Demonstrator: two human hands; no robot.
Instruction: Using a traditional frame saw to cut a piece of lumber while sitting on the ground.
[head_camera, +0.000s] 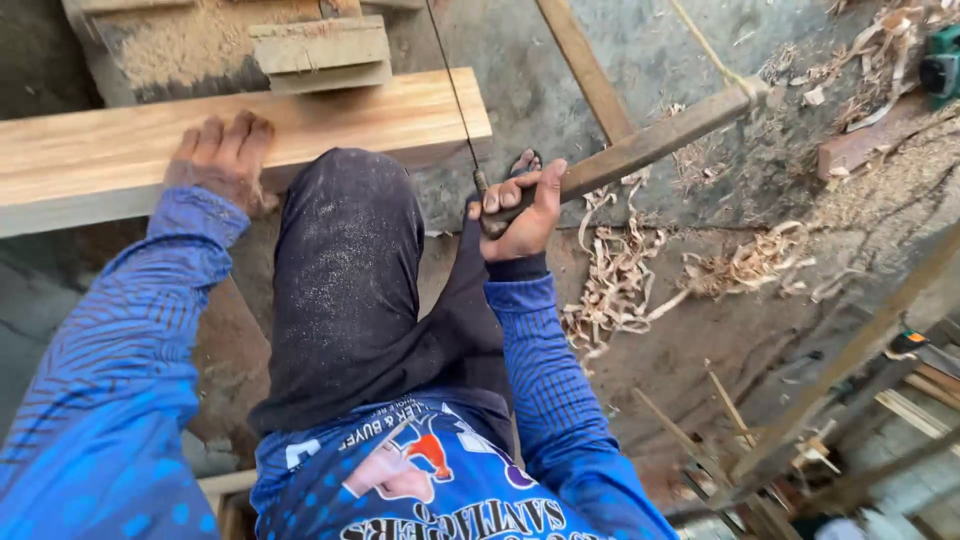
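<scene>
1. My left hand (222, 158) lies flat, fingers spread, pressing the pale wooden plank (120, 150) at ten o'clock.
2. My knee (345, 215) in dark trousers bears on the plank's near edge.
3. My right hand (522, 212) at one o'clock is wrapped tight round the frame saw (655, 140) handle; its thin blade (455, 95) meets the plank's end.
4. Wood shavings (620, 280) litter the floor at three o'clock.

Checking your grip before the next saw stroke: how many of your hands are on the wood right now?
1. The left hand lies flat on the light wooden plank. The right hand is off it, gripping the frame saw's wooden handle beside the plank's end.
</scene>
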